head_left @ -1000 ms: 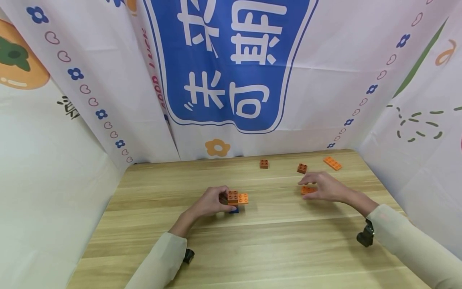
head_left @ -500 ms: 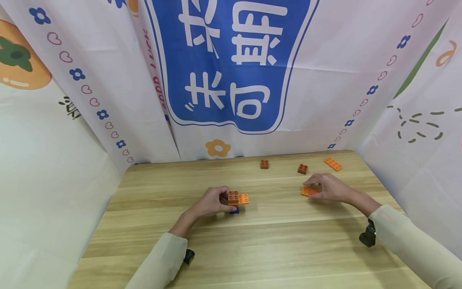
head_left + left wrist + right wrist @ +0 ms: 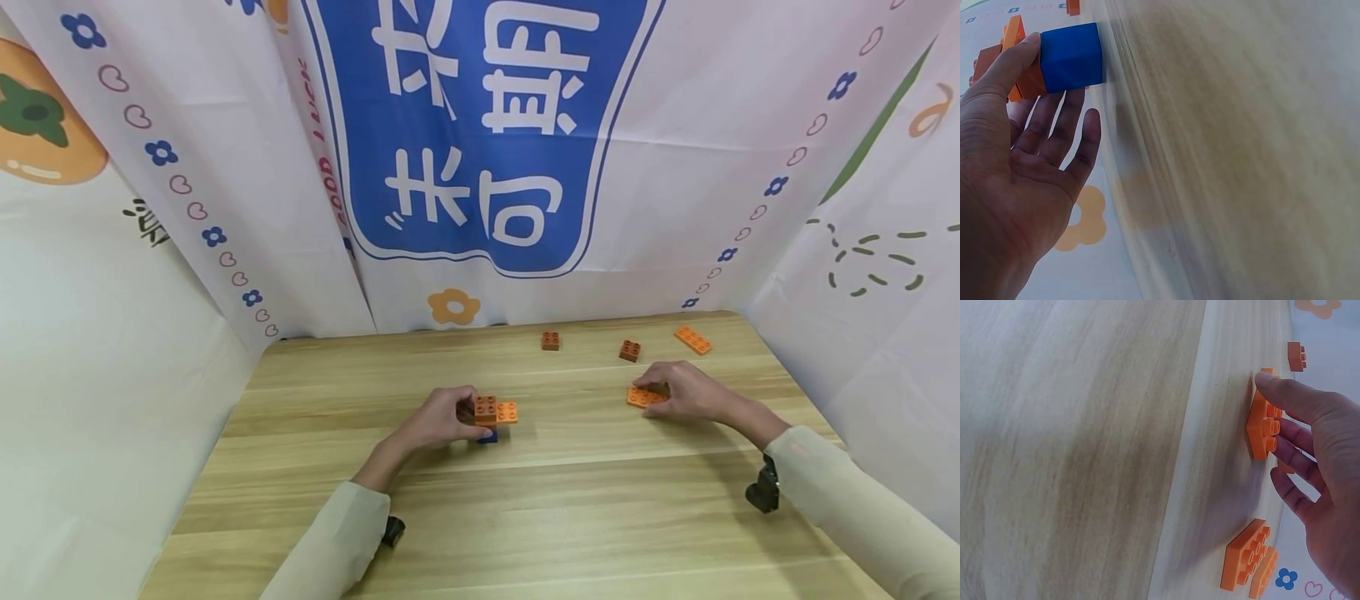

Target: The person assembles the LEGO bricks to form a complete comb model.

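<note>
Left hand (image 3: 435,419) is curled around a stack (image 3: 486,415) of toy bricks near the middle of the table (image 3: 540,517), its thumb on the near side and its fingers around the far side. Seen from the left wrist, a blue block (image 3: 1072,59) forms the bottom, with a brown block (image 3: 1030,78) next to it, then an orange piece (image 3: 507,412) that juts out sideways toward the right hand, and a brown brick (image 3: 485,408) on top. The little finger stands away from the stack.

Right hand (image 3: 686,394), well apart from the left, is partly closed and pinches an orange plate (image 3: 643,397) between the thumb and the fingers across its edges; studs show between them. The plate is at the right part of the table; whether it touches the wood cannot be told.

Beyond the right hand lie a small brown brick (image 3: 630,351) and, farther to the right, an orange slab (image 3: 693,340). Another small brick (image 3: 551,341) sits near the back edge, between the two hands from side to side. The right wrist view also shows a studded orange strip (image 3: 1246,555) lying beside the slab. A printed white cloth (image 3: 675,208) hangs behind the table.
</note>
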Tool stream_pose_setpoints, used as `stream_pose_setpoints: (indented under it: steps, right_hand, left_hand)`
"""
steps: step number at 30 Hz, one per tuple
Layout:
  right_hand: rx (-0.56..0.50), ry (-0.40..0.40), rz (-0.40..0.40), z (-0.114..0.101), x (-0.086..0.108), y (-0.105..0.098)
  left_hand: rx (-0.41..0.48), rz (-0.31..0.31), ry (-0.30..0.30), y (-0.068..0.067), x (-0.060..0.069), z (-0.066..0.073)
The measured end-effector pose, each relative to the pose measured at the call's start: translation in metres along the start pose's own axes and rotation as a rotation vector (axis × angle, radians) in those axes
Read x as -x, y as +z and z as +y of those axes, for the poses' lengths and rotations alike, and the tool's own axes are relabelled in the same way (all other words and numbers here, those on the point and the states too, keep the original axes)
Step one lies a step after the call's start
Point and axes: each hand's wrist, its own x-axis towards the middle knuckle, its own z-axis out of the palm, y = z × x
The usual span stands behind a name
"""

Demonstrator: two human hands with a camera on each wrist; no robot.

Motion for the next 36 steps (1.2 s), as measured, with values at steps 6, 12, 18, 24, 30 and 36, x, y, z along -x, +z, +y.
stream_pose_setpoints:
  steps: [6, 12, 18, 24, 30, 36]
  right_hand:
    - [-0.007, -0.013, -0.005, 0.003, 0.000, 0.000]
    - [-0.004, -0.014, -0.010, 0.002, -0.002, -0.002]
    - [-0.007, -0.027, -0.019, 0.001, -0.003, -0.001]
    - [-0.008, -0.038, -0.015, 0.000, -0.002, 0.001]
    - [0.007, -0.041, -0.006, -0.004, -0.004, 0.001]
    - [0.010, -0.068, -0.013, -0.012, -0.008, -0.001]
  left_hand:
    - [-0.004, 0.001, 0.003, 0.000, -0.001, -0.002]
    - [-0.019, 0.004, 0.002, -0.001, -0.002, -0.002]
    - [-0.016, 0.003, -0.009, -0.001, -0.002, -0.002]
    - [-0.013, 0.001, -0.016, -0.001, -0.001, -0.002]
    - [-0.003, 0.003, -0.014, 0.000, -0.001, -0.002]
    - [0.015, 0.001, 0.008, 0.000, -0.001, -0.002]
